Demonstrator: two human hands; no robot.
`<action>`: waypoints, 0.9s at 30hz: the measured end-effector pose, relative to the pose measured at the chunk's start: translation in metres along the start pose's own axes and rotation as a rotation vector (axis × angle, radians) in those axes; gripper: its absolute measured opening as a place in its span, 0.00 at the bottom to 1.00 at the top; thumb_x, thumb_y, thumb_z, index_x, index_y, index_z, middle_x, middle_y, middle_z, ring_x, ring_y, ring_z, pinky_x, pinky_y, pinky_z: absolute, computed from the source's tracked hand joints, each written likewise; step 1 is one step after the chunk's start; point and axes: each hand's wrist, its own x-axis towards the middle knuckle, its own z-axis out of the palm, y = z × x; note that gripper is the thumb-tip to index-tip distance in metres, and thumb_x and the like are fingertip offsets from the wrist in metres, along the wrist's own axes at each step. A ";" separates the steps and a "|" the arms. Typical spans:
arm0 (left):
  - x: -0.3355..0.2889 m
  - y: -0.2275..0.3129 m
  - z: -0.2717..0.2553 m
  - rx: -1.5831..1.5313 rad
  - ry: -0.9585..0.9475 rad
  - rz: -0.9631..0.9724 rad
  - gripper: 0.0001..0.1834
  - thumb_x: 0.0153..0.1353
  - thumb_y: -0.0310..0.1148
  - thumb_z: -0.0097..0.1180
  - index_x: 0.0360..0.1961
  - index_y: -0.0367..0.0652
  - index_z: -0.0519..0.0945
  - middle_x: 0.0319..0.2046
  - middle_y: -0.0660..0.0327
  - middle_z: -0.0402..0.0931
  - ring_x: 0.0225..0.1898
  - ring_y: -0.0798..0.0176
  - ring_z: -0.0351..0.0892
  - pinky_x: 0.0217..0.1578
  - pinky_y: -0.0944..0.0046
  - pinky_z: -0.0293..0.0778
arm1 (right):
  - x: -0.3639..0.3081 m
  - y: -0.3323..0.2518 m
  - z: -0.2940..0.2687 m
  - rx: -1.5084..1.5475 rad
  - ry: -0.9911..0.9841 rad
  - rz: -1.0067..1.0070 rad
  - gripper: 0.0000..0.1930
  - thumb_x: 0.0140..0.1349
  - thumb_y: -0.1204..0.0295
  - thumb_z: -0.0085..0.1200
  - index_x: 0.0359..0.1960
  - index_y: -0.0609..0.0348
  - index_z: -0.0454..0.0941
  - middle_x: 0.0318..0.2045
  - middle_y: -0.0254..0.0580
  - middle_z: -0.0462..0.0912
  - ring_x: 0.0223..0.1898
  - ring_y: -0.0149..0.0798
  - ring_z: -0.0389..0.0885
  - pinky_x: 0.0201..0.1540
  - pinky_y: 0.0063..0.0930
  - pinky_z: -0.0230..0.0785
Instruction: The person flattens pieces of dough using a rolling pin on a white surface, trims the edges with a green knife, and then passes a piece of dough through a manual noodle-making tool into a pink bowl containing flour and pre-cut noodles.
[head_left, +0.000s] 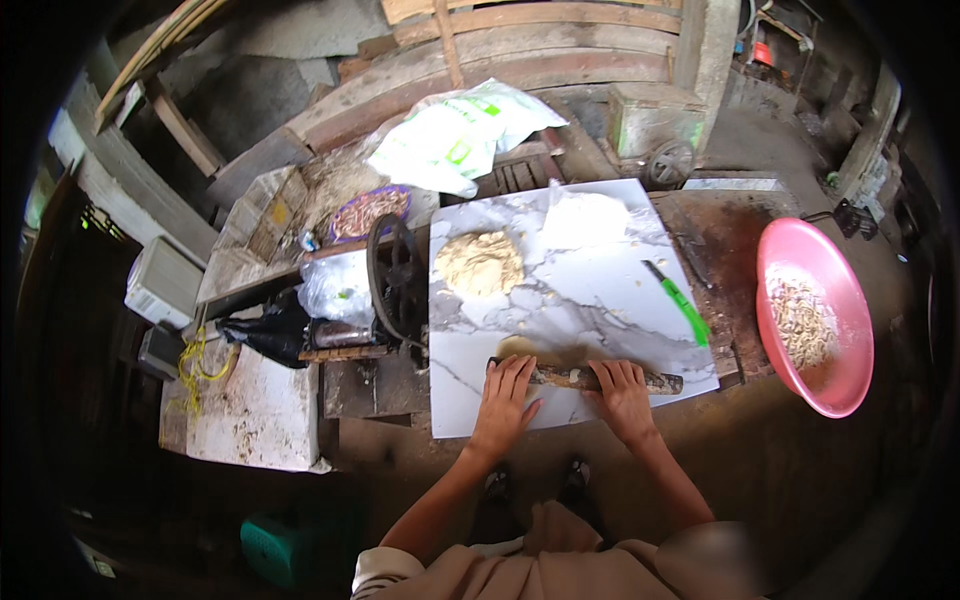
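A dark, worn rolling pin (557, 377) lies crosswise near the front edge of the marble-patterned board (560, 310). Curled over its left end are the fingers of my left hand (506, 398), the thumb pointing right. My right hand (622, 395) grips it right of the middle, and the pin's right end sticks out past it. Flattened dough (518, 347) shows just beyond the pin, partly hidden by my left fingers. A larger lump of dough (480, 263) sits at the board's far left. White flour in a clear bag (585, 220) lies at the back.
A green-handled cutter (684, 307) lies at the board's right. Farther right stands a pink basin (865, 345) holding floured strips. Left of the board are a machine's handwheel (378, 280) and clear plastic bags (338, 285). A white sack (465, 135) lies behind; a green stool (272, 550) stands lower left.
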 end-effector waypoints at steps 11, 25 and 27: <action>0.153 0.036 0.098 -0.107 0.010 0.131 0.29 0.64 0.39 0.46 0.63 0.38 0.57 0.65 0.54 0.51 0.69 0.49 0.41 0.63 0.42 0.44 | 0.041 0.086 0.018 -0.087 0.163 0.511 0.22 0.48 0.65 0.61 0.45 0.62 0.73 0.41 0.43 0.72 0.45 0.45 0.69 0.45 0.39 0.62; 0.160 0.049 0.115 -0.050 0.032 0.031 0.28 0.64 0.40 0.45 0.63 0.41 0.59 0.67 0.56 0.47 0.70 0.52 0.39 0.63 0.41 0.43 | 0.063 0.189 0.022 -0.068 -0.090 0.526 0.16 0.55 0.72 0.52 0.45 0.65 0.67 0.45 0.51 0.68 0.50 0.55 0.66 0.48 0.46 0.66; 0.153 0.043 0.103 -0.118 0.087 0.033 0.28 0.64 0.40 0.45 0.63 0.41 0.59 0.67 0.56 0.48 0.70 0.52 0.39 0.64 0.41 0.42 | 0.069 0.176 0.009 -0.029 -0.034 0.448 0.13 0.57 0.76 0.46 0.44 0.66 0.66 0.43 0.56 0.70 0.45 0.59 0.71 0.45 0.48 0.68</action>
